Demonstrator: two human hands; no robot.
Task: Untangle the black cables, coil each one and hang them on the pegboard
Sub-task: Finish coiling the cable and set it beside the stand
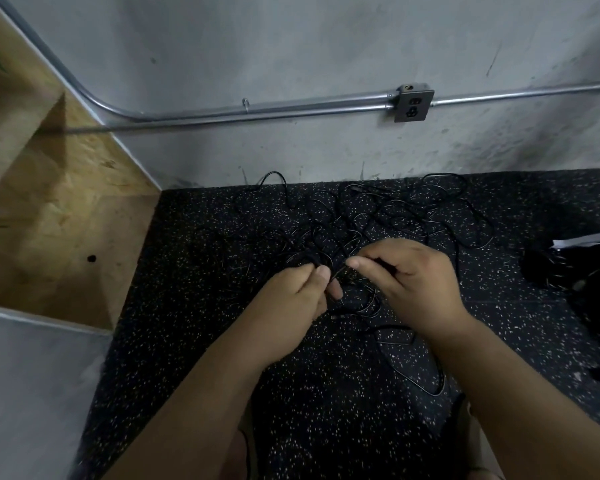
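Observation:
A tangle of thin black cables (378,216) sprawls over the speckled black floor, reaching back to the grey wall. My left hand (297,299) pinches a strand of the tangle between thumb and fingers near its front. Close beside it, my right hand (409,278) pinches another strand with its fingers curled. One cable loop (426,379) trails toward me under my right forearm. No pegboard is in view.
A metal conduit (257,110) with an outlet box (413,103) runs along the wall. Plywood panels (49,202) stand at the left. A dark heap of items (579,271) with a pale sheet lies at the right edge.

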